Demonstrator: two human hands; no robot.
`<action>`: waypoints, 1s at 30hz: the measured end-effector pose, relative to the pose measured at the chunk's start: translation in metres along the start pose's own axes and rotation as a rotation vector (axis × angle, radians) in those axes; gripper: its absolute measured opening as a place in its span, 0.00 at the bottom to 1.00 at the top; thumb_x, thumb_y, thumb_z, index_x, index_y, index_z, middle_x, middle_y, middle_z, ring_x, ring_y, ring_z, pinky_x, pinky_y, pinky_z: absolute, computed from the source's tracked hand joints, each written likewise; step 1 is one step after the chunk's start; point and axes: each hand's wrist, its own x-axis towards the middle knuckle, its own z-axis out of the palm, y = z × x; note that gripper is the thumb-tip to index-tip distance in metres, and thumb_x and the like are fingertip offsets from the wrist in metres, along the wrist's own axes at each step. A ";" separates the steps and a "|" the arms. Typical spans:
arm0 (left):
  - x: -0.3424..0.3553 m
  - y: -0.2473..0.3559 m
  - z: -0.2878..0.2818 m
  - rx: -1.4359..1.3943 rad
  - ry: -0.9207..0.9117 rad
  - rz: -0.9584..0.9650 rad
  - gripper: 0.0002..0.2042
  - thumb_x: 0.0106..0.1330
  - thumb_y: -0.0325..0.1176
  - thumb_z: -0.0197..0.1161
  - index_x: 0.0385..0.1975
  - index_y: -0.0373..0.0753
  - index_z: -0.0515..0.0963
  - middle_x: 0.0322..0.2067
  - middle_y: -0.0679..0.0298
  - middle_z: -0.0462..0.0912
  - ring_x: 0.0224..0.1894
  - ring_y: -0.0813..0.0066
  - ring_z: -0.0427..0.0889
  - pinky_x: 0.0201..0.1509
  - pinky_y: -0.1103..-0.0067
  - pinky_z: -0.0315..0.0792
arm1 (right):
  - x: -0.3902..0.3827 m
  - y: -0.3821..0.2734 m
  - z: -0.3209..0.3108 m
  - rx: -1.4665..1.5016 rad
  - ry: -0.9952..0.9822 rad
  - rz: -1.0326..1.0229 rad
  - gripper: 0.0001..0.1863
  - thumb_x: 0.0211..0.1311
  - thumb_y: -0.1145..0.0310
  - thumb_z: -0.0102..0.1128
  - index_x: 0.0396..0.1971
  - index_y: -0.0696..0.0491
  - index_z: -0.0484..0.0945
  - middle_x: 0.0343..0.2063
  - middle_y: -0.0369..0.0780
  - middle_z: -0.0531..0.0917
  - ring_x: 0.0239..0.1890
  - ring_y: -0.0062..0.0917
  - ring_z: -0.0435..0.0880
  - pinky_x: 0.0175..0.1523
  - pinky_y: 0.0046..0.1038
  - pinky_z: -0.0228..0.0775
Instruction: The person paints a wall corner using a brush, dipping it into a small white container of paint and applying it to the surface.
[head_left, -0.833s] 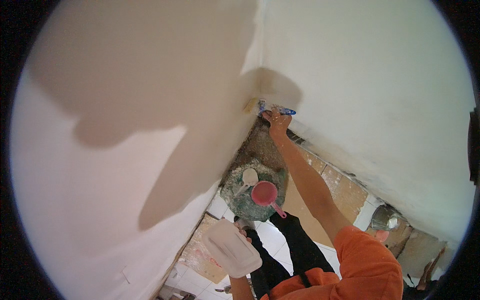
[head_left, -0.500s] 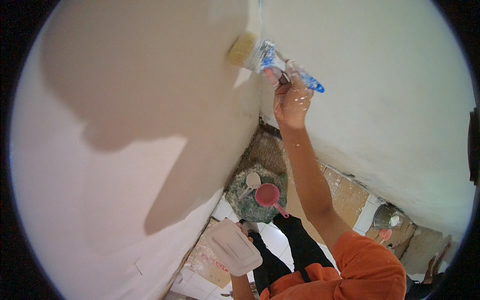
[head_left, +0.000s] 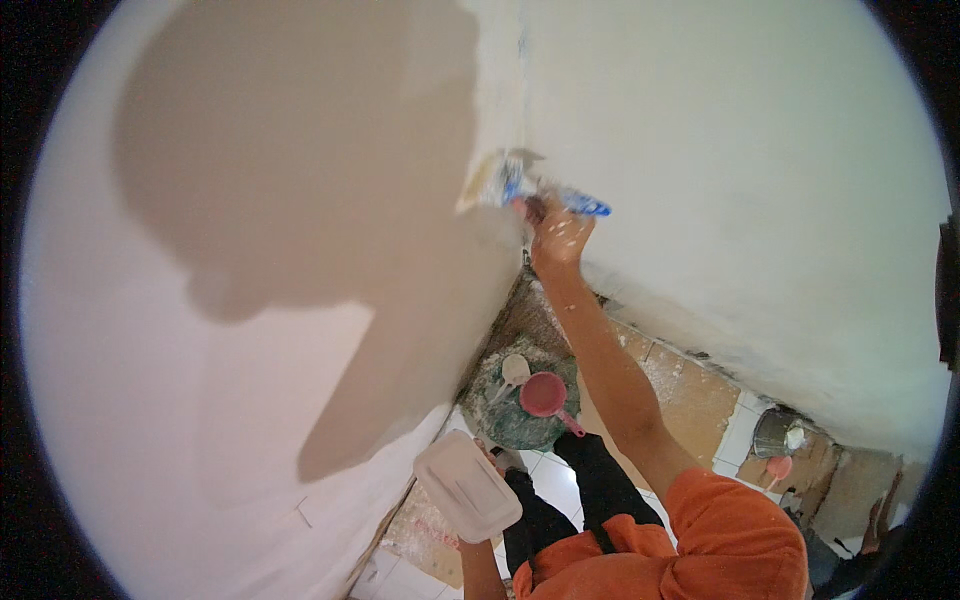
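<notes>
My right hand [head_left: 562, 235], speckled with white, is closed around the blue handle of a wide paintbrush [head_left: 512, 178]. The pale bristles point left and lie against the left wall [head_left: 400, 340] beside the corner; motion blurs them a little. Low in front of my body, my left hand [head_left: 488, 455] grips a pale rectangular plastic tub [head_left: 467, 487] by its edge. Most of that hand is hidden behind the tub, and only some fingers show at its upper right side.
Below the corner, a pink dipper [head_left: 543, 394] and a whitish scoop [head_left: 515, 369] rest on a green, powder-dusted sack [head_left: 500, 420]. A dark bucket [head_left: 772, 432] stands along the right wall [head_left: 740, 200]. Near it is another person's arm [head_left: 880, 515]. My shadow covers much of the left wall.
My right hand has moved the paintbrush down along the corner, and its bristles now press on the left wall. The tub in my left hand has barely shifted.
</notes>
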 end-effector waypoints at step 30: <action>-0.014 0.039 -0.038 -0.024 -0.181 -0.038 0.31 0.64 0.57 0.47 0.60 0.41 0.62 0.56 0.55 0.69 0.54 0.55 0.71 0.59 0.57 0.61 | -0.042 -0.043 0.135 -0.183 -0.061 -0.296 0.16 0.55 0.77 0.57 0.45 0.54 0.70 0.36 0.42 0.76 0.41 0.37 0.77 0.47 0.53 0.72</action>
